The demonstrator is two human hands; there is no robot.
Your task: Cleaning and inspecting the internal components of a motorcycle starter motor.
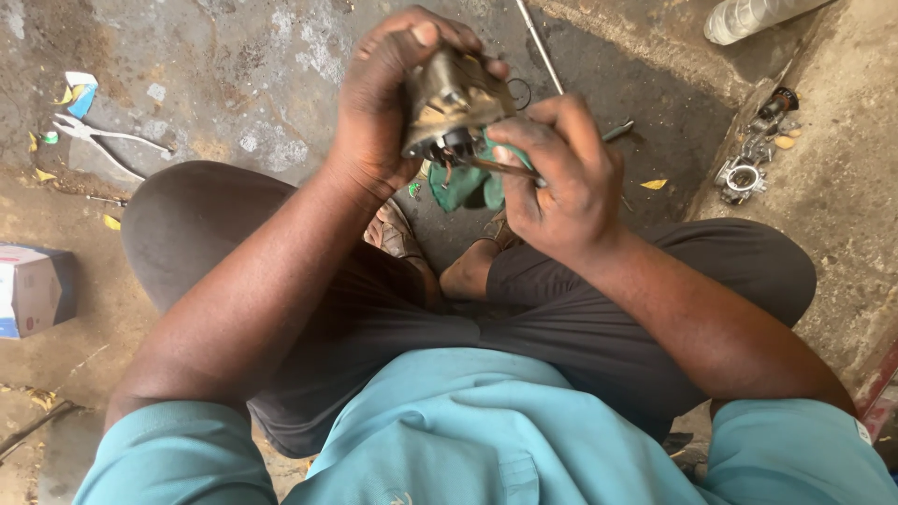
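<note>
Up above the knees, the left hand (379, 103) is gripping a dirty metal engine part (451, 103), fingers wrapping around its top. Right beside it, the right hand (561, 178) is closing on a thin tool (500, 168) and poking its tip under the part. Pliers (98, 138) are lying on the floor (243, 65), and a green cloth (463, 187) is lying by the feet.

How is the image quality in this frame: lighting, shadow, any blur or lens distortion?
Head view: soft, even daylight with no hard glare; the left hand, right hand and the metal part they grip are fairly sharp; the pliers on the ground stay readable; wide-angle stretching bends the frame edges; the legs shade the ground beneath.
</note>
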